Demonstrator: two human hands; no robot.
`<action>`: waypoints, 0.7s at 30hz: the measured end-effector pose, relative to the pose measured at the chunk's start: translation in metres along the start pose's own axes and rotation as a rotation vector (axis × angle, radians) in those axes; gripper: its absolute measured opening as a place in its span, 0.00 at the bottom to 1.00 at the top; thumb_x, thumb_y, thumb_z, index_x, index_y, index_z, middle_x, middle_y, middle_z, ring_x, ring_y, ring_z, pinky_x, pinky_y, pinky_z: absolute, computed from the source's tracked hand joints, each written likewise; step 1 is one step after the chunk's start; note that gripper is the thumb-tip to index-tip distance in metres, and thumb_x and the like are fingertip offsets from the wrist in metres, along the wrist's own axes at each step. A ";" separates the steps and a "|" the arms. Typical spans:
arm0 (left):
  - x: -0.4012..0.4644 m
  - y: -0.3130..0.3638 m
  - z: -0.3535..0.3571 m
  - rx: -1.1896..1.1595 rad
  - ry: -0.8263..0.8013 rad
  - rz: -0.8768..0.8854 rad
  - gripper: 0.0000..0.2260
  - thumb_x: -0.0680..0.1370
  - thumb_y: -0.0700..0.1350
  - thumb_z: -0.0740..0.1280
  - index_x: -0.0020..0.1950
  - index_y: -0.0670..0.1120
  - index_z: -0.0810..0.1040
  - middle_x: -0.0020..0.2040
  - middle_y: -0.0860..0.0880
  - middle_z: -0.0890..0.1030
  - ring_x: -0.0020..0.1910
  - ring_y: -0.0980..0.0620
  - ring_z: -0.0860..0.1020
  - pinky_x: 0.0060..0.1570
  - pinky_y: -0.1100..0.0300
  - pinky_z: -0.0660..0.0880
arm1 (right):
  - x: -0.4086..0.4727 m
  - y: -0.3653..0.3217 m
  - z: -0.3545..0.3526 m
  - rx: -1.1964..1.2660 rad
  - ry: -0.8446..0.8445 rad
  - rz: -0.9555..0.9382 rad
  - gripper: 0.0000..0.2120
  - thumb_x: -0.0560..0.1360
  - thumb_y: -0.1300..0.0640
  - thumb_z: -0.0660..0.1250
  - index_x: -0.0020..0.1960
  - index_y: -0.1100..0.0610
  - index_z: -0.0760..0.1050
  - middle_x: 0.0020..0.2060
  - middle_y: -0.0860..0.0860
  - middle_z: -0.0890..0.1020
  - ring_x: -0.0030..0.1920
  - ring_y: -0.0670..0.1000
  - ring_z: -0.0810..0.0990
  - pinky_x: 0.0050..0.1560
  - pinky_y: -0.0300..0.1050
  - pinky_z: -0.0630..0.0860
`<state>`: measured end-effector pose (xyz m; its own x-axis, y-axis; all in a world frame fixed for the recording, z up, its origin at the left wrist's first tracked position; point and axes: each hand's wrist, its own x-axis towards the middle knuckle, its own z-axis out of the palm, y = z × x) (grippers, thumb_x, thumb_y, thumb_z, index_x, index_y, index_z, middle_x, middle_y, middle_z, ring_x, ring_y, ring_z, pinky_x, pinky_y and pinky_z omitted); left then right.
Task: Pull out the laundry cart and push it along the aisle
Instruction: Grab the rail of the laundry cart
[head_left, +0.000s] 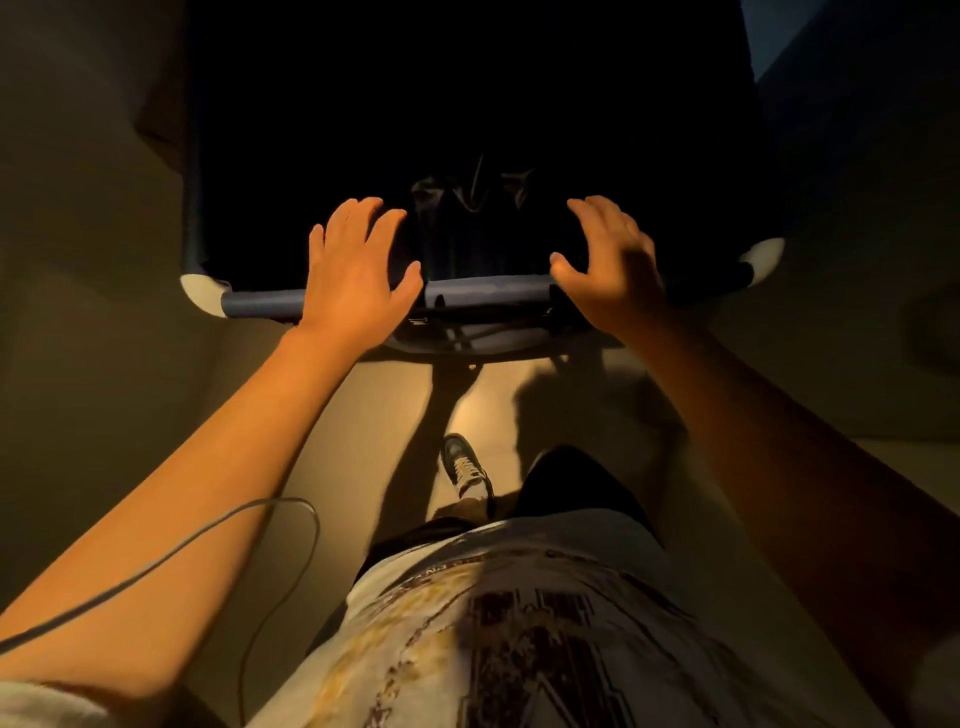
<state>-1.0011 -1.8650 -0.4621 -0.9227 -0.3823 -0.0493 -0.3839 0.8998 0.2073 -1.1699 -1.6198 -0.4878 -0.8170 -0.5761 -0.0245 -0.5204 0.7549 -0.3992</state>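
Tan floor (332, 426) is carrying the dark laundry cart (483, 299); a sneaker (467, 467) is standing on it just behind cart, w/ shadows alongside.

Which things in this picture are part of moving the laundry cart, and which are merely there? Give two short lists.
Part of the job:
laundry cart
cart rim bar
left hand, resting open on the bar
right hand, resting open on the bar

Merely there:
cable hanging beside the left arm
shoe
printed shirt
floor
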 end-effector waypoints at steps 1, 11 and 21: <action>0.006 -0.002 0.004 -0.003 -0.016 -0.004 0.27 0.82 0.57 0.58 0.79 0.46 0.64 0.78 0.43 0.64 0.80 0.41 0.60 0.76 0.39 0.60 | 0.004 0.003 0.003 0.010 0.000 0.007 0.31 0.77 0.44 0.63 0.76 0.54 0.65 0.74 0.54 0.69 0.74 0.56 0.68 0.73 0.57 0.66; 0.049 0.001 0.051 -0.017 -0.166 -0.051 0.26 0.82 0.58 0.58 0.78 0.48 0.65 0.77 0.43 0.67 0.78 0.41 0.62 0.74 0.37 0.62 | 0.039 0.057 0.028 -0.047 -0.241 -0.008 0.31 0.78 0.43 0.63 0.77 0.53 0.62 0.75 0.56 0.68 0.74 0.60 0.68 0.72 0.63 0.68; 0.030 0.014 0.104 -0.031 -0.361 -0.160 0.21 0.83 0.58 0.56 0.73 0.49 0.70 0.66 0.44 0.76 0.70 0.40 0.71 0.75 0.33 0.61 | 0.035 0.106 0.045 -0.118 -0.442 -0.053 0.22 0.82 0.52 0.62 0.75 0.52 0.67 0.73 0.54 0.72 0.73 0.59 0.70 0.71 0.62 0.69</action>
<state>-1.0379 -1.8425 -0.5623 -0.8065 -0.4132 -0.4229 -0.5272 0.8263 0.1981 -1.2426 -1.5737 -0.5725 -0.6175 -0.6738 -0.4058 -0.6043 0.7366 -0.3036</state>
